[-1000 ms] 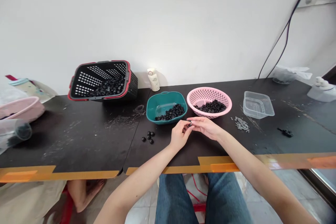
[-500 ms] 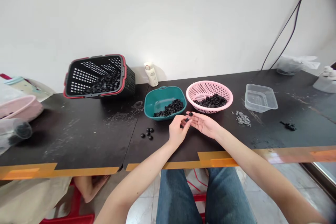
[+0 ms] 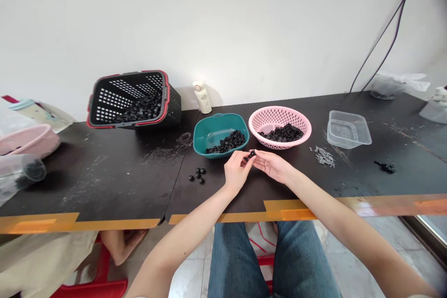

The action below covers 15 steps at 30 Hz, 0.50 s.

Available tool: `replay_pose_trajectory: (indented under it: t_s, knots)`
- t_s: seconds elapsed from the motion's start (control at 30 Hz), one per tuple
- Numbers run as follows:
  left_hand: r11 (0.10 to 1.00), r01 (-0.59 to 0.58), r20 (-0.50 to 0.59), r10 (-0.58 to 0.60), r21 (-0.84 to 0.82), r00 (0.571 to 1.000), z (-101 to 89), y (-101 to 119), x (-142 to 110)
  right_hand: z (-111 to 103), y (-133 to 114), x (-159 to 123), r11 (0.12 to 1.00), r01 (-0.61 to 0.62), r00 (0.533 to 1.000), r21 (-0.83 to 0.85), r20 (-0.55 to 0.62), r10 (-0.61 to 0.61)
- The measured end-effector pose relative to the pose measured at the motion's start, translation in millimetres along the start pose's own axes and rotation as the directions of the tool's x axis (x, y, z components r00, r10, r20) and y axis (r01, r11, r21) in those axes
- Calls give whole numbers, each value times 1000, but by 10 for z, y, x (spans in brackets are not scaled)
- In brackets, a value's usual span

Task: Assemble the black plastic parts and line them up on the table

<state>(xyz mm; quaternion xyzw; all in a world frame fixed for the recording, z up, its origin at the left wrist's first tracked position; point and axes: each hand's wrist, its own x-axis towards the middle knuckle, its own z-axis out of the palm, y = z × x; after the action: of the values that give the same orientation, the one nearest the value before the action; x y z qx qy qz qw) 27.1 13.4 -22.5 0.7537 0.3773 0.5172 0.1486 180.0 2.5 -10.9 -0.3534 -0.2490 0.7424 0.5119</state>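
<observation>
My left hand (image 3: 236, 171) and my right hand (image 3: 271, 165) meet over the black table (image 3: 115, 181), fingertips pinched together on a small black part (image 3: 251, 154). Just beyond them stands a teal bowl (image 3: 209, 132) holding black parts. Beside it on the right, a pink colander (image 3: 268, 120) holds more of them. Several loose black parts (image 3: 197, 175) lie on the table left of my left hand.
A black and red basket (image 3: 134, 98) with black parts stands at the back left, a small white bottle (image 3: 201, 97) by the wall. On the right are a clear plastic tub (image 3: 348, 129), a heap of small screws (image 3: 324, 156) and a black piece (image 3: 384, 166). A pink basin (image 3: 28, 139) lies far left.
The black part that lay on my right fingertips half a second ago is now pinched between both hands. The hands have barely moved; the view shifted slightly.
</observation>
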Motion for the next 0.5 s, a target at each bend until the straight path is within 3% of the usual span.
replay_pose_trajectory:
  t_s: [0.5]
  knots:
    - [995, 3, 35, -6, 104, 999, 1, -32, -1, -36, 18, 17, 990, 43, 998, -131, -33, -48]
